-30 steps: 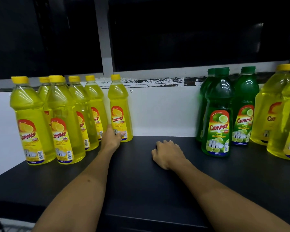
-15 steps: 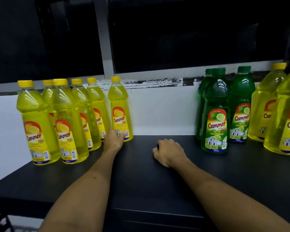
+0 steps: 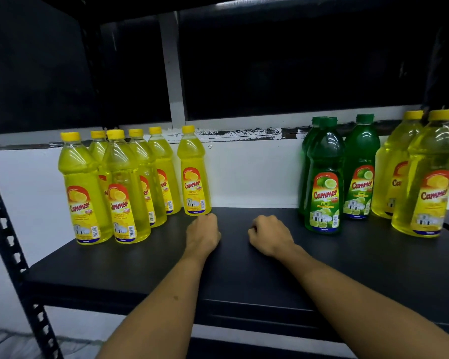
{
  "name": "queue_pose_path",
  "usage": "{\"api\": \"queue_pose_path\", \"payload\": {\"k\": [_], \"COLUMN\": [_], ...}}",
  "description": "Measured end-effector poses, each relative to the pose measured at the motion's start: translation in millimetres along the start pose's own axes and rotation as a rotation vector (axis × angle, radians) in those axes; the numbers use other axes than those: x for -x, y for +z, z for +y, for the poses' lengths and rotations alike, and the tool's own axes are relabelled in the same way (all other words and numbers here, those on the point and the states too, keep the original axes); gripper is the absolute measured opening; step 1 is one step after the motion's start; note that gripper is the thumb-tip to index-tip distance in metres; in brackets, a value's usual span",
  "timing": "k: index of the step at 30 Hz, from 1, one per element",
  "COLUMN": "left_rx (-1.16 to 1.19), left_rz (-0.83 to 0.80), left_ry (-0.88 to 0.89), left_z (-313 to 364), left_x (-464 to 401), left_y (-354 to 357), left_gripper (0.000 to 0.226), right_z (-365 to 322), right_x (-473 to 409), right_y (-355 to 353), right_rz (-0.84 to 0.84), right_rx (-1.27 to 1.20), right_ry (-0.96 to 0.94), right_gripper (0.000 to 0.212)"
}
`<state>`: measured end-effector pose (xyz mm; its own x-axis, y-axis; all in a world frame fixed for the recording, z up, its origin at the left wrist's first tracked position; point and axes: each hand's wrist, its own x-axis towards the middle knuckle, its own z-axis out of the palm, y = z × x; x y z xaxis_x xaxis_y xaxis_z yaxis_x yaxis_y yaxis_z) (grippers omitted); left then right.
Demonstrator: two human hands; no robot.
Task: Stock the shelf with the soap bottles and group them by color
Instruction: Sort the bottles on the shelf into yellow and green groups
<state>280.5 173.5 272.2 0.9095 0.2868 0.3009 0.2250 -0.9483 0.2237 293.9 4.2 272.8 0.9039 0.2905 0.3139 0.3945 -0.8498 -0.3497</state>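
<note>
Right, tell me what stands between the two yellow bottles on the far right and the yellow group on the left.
The green lime soap bottles stand directly left of the two big yellow bottles. Past them, both hands, left hand and right hand, rest on the black shelf before the yellow group.

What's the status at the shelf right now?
Left hand resting by the nearest yellow bottle, holding nothing; right hand loosely curled on the shelf. Green bottles grouped. Two yellow bottles stranded at far right.
</note>
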Motion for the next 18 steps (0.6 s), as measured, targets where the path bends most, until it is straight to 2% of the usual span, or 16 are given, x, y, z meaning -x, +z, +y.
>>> {"api": "queue_pose_path", "payload": {"k": [8, 13, 18], "left_rx": [0.073, 0.111, 0.132], "left_rz": [-0.053, -0.087, -0.110], "left_ry": [0.182, 0.261, 0.307], "left_z": [87.3, 144.5, 168.3], "left_x": [27.1, 36.2, 35.0], "left_y": [8.6, 18.9, 26.4], "left_gripper": [0.031, 0.027, 0.027], "right_z": [65.1, 116.6, 167.9], "right_x": [28.9, 52.3, 65.9], "right_y": [-33.6, -60.7, -85.2], "right_rz": [0.127, 0.207, 0.376], "right_rx": [-0.118, -0.050, -0.011], "right_ry": [0.012, 0.072, 0.176], "right_gripper": [0.023, 0.020, 0.018]}}
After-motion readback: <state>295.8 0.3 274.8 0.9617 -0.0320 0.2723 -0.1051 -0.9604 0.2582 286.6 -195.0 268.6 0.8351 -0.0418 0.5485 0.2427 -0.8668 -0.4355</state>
